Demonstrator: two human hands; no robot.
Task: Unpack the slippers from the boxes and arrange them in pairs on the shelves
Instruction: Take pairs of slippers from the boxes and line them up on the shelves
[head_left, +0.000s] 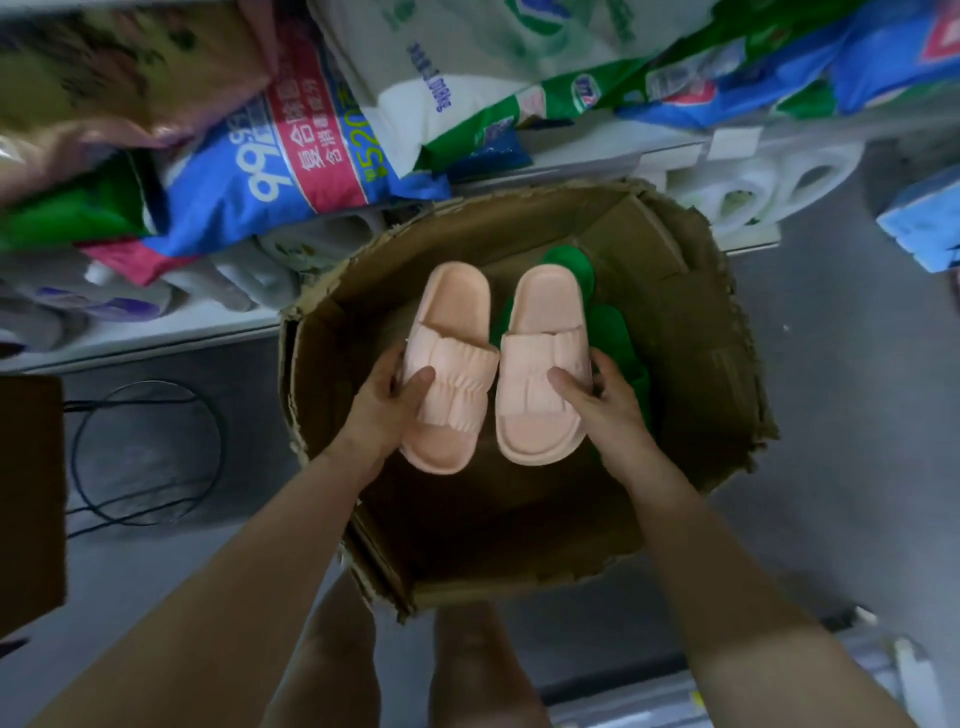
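Two pale peach slippers with ruched straps hang side by side above an open cardboard box (691, 374). My left hand (387, 402) grips the left slipper (452, 364) by its strap edge, thumb on top. The right slipper (540, 364) is held the same way by my right hand (605, 400). Under them, green slippers (613, 332) lie at the bottom of the box, partly hidden by the peach pair.
White shelves (156, 332) run along the far side, stacked with blue, green and white detergent bags (291, 156). White slippers (763, 192) stand on a low shelf at the right. A black wire stand (145, 452) and a brown box (28, 499) sit at the left on the grey floor.
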